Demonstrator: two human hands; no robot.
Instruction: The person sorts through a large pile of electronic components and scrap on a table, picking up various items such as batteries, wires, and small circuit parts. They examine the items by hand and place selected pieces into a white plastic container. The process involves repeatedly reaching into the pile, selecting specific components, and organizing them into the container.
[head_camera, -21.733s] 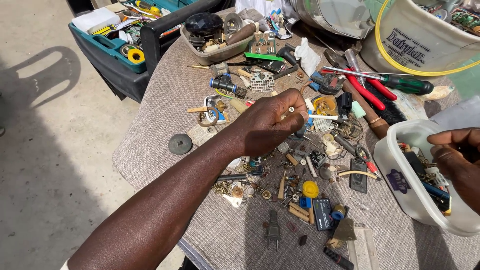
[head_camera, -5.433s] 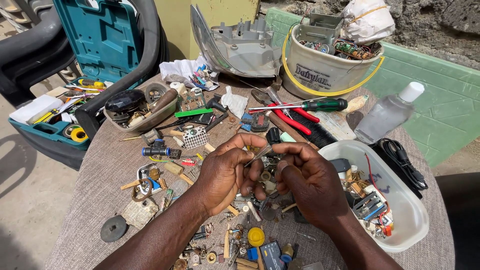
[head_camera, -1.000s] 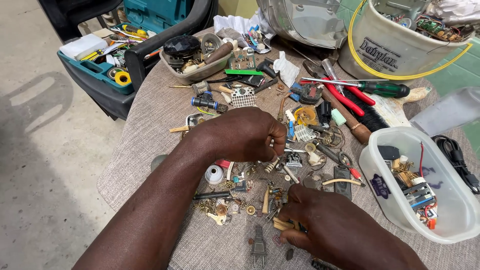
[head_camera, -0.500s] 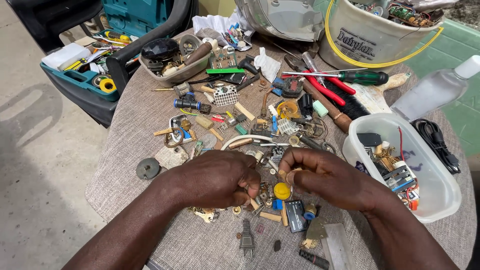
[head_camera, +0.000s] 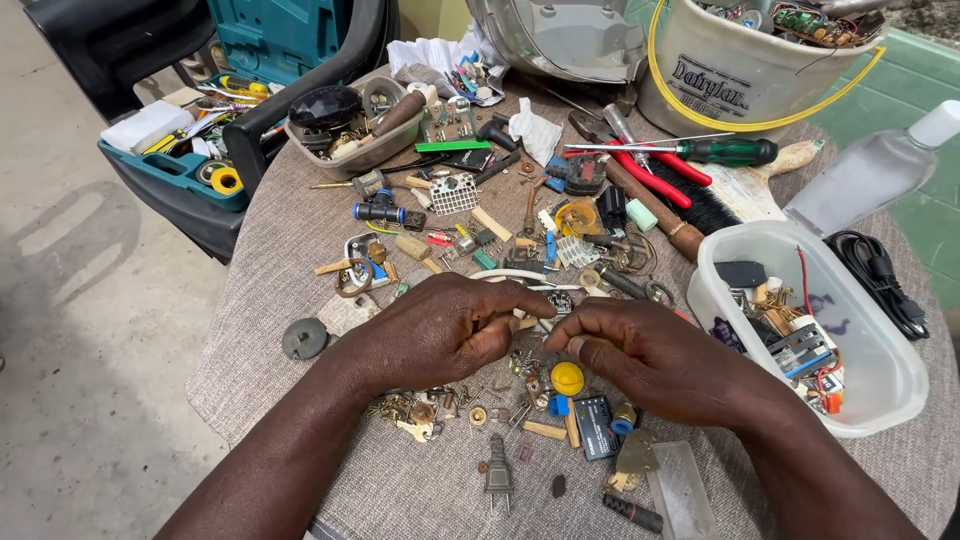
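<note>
Both hands sit curled over the scrap pile near the front edge of the round table (head_camera: 300, 240), which has a grey woven cloth on it. The left hand (head_camera: 440, 330) and right hand (head_camera: 650, 355) are nearly fingertip to fingertip, fingers bent in tight. They look pinched on some small part between them, but I can't tell what it is, it's hidden by the fingers.

Right under the hands there's one yellow cap (head_camera: 567, 378), and closer to the front edge one grey two-prong plug (head_camera: 498, 475) and one small black block (head_camera: 598, 428). One dark round disc (head_camera: 304, 338) lies toward the left edge.

Containers: by the right edge there's a white plastic tub (head_camera: 880, 390) holding wires, a little board and brass bits. Past it lies one clear bottle (head_camera: 875, 170) on its side, plus a coiled black cable (head_camera: 880, 275). Mid table are one green-handled screwdriver (head_camera: 735, 152) and one pair of red-handled pliers (head_camera: 650, 175). At the far edge sit a white bucket (head_camera: 740, 85) with a yellow rim, full of circuit junk, and a shallow beige tray (head_camera: 365, 155) with dark round parts.

Off the left side, there's a teal toolbox (head_camera: 180, 170) on bare concrete floor (head_camera: 80, 380).
</note>
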